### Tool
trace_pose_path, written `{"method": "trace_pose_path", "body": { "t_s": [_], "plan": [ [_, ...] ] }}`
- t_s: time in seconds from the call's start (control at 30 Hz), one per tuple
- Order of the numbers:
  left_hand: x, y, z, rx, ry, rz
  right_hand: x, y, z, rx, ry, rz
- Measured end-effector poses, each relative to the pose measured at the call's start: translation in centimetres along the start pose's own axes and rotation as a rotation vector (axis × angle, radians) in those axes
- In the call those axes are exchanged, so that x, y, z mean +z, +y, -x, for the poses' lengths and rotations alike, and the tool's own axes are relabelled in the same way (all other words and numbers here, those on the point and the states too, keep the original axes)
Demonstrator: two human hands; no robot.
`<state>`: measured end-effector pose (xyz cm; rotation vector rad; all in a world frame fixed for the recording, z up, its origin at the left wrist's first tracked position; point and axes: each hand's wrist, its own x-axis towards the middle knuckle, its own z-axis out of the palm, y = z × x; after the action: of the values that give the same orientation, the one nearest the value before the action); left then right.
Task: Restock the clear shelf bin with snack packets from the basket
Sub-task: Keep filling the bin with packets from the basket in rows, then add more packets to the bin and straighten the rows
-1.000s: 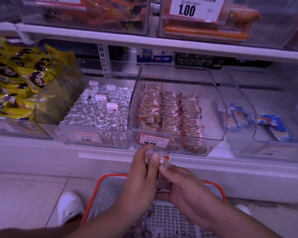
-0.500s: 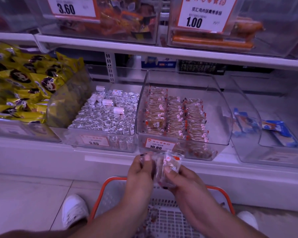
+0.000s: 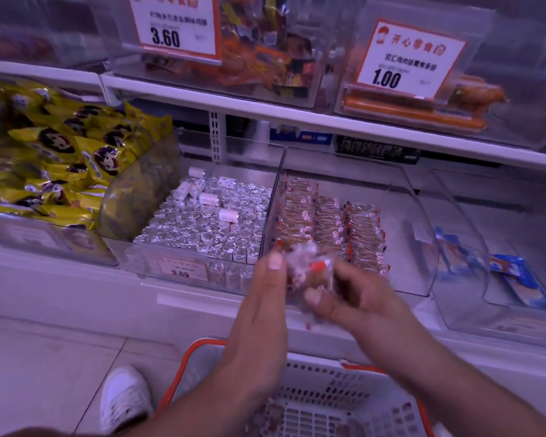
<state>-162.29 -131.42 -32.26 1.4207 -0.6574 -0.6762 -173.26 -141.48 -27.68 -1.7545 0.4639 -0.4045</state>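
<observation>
Raised since 0.5 s ago: both hands and the packets between them, formerly below the bin's front lip, now level with it and overlapping its front wall. Closer view of the shelf as well, with the price cards larger in frame.

Nearest, at the bottom: white perforated basket (image 3: 312, 414) with an orange-red rim, more packets faintly visible on its floor. Beside it on the floor tiles, 1 white shoe (image 3: 125, 397).

Above the basket, 2 bare forearms rising side by side. Left hand (image 3: 260, 313) upright, back toward the camera, thumb up and pressed against the left edge of the bundle. Right hand (image 3: 356, 290) turned palm inward, fingers curled, thumb tip on the bundle's lower front. Both closed around the same small bundle of snack packets (image 3: 309, 272), blurred by motion: clear wrappers, brownish contents, red and white markings. Exact count not readable.

Just behind the hands, the clear shelf bin (image 3: 416, 222), angled front wall, partly filled: 3 neat rows of matching packets (image 3: 328, 222) on its left side, bare floor on its right.

To its left, a bin of silver-foil rolls (image 3: 202, 228) with a 9.60 card, then yellow bags (image 3: 60, 159). To its right, a bin with blue packets (image 3: 514, 272).

Farthest, on the upper shelf: bins with cards reading 3.60 (image 3: 166, 37) and 1.00 (image 3: 386, 78).
</observation>
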Motion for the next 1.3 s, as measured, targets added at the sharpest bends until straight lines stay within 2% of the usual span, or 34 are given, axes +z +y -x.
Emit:
{"method": "trace_pose_path", "body": {
  "t_s": [0.07, 0.1, 0.17, 0.27, 0.43, 0.53, 0.8, 0.9, 1.07, 1.3],
  "plan": [
    [-1.8, 1.5, -1.2, 0.196, 0.171, -0.086, -1.9, -1.8, -2.7, -0.073, 0.068, 0.242],
    [-2.7, 2.0, -1.9, 0.234, 0.248, -0.1, -2.6, -2.3, -4.2, -0.082, 0.084, 0.383],
    [-4.4, 2.4, -3.3, 0.214, 0.339, -0.046, -3.3, -2.2, -7.2, -0.066, 0.013, 0.64],
    [-5.8, 1.9, -5.2, 0.159, 0.375, 0.001, -2.6, -0.8, -10.0, 0.027, -0.151, 0.922],
    [-6.9, 0.8, -6.4, 0.138, 0.38, -0.012, -2.3, 1.5, -11.4, -0.07, -0.229, 0.894],
    [-7.2, 0.6, -6.6, 0.141, 0.358, -0.05, -2.8, 2.4, -11.4, 0.027, -0.227, 1.041],
    [-7.1, 0.5, -6.7, 0.137, 0.357, -0.14, -2.6, 0.6, -13.5, 0.231, -0.35, 1.199],
    [-7.1, 0.5, -6.7, 0.14, 0.363, -0.138, -2.4, 0.1, -14.0, 0.215, -0.255, 1.216],
    [-7.1, 0.3, -6.7, 0.146, 0.366, -0.15, -3.6, 0.7, -12.7, 0.099, -0.047, 1.07],
    [-6.9, 0.5, -6.2, 0.228, 0.348, -0.322, -4.8, 1.7, -11.8, 0.07, 0.068, 0.92]
  ]
}}
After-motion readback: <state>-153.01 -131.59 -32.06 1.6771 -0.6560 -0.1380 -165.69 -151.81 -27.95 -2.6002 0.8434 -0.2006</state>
